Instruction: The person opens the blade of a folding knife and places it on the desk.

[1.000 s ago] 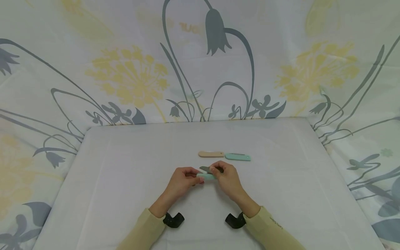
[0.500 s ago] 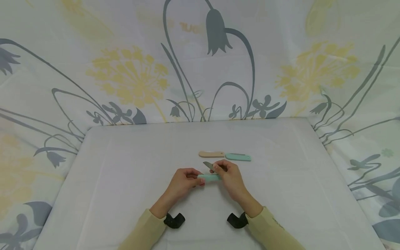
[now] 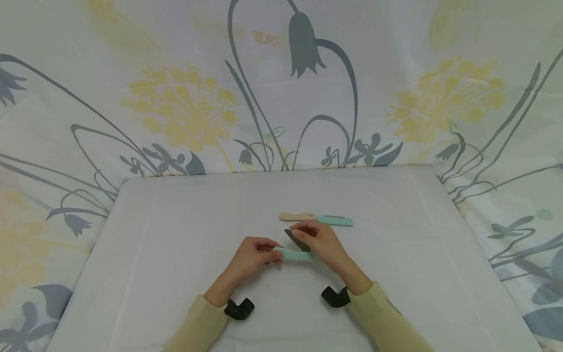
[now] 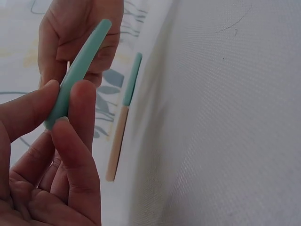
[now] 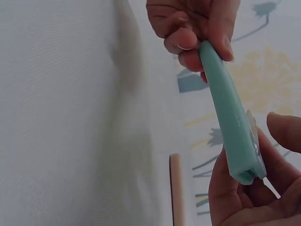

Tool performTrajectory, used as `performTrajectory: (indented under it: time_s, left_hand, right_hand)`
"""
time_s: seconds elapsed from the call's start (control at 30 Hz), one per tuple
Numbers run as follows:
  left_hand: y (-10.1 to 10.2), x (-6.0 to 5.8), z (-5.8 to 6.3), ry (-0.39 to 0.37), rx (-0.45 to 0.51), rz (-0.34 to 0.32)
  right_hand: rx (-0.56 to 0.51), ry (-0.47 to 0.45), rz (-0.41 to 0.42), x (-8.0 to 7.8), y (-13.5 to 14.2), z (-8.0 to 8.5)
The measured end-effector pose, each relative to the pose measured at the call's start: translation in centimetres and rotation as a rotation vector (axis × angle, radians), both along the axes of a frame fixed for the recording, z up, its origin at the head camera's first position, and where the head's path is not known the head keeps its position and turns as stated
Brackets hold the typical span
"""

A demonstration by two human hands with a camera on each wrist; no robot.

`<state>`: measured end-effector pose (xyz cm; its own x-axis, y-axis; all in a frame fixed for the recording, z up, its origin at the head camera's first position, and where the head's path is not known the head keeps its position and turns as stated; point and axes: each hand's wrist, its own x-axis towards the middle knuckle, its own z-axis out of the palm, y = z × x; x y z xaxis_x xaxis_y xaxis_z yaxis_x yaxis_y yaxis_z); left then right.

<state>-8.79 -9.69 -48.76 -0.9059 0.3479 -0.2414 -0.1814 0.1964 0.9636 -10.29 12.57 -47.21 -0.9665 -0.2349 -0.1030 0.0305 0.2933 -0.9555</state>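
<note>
A mint-green folding knife is held low over the white table, its dark blade swung partly out of the handle at a slant. My left hand pinches one end of the handle between thumb and fingers. At the hinge end is my right hand, with the fingers behind the knife. In the right wrist view its thumb stands a little apart from the pale blade edge. Whether those fingers touch the blade is partly hidden by the handle.
Just beyond my hands, a beige folding knife and another mint-green one lie folded end to end on the white table. Behind the table hangs a flower-patterned cloth. Black camera mounts sit at both wrists.
The blade has swung further out from the handle, from a low slant to a steeper one. My right hand has shifted slightly away from me; its thumb no longer clearly pinches the blade.
</note>
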Motion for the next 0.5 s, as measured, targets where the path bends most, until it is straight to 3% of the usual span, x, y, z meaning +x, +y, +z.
performTrajectory:
  time_s: [0.23,0.5]
  left_hand:
    - [-0.12,0.06,0.01,-0.026,-0.029,-0.039]
    - [0.12,0.20,-0.34,-0.043,0.008,-0.021]
  right_hand:
    - [0.002,-0.023,0.080,-0.54,-0.22,0.45]
    - [0.083,0.031,0.163,-1.02,0.08,0.51]
